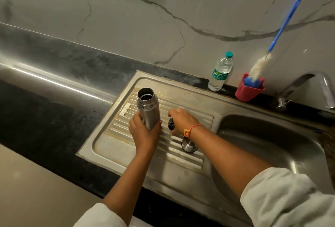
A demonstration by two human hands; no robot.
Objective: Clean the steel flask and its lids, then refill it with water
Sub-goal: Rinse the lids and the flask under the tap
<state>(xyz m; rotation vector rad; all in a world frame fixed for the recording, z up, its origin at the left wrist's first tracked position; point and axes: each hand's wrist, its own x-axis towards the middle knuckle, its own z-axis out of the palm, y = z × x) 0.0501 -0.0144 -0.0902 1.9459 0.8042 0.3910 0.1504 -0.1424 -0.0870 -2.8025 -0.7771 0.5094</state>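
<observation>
The steel flask [149, 111] is brushed silver with a dark mouth. The inner lid [171, 125] is black and the cup lid [189, 146] shiny silver. The drainboard [112, 147] is dull grey with parallel ridges and yellowish stains. The surface [45, 118] is black, speckled grey. At its back edge, the water bottle [220, 73] is clear with a green cap and label, the holder [248, 92] is red, and the brush [283, 25] is blue-handled with white bristles. The wall [126, 18] is pale grey with dark veins. The wrist thread [193, 128] is red-orange.

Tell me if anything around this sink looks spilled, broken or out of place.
Nothing is spilled or broken. The left hand grips the open steel flask over the drainboard, and the right hand holds the black inner lid. The only oddity is brownish staining along the drainboard's ribbed edges.
</observation>
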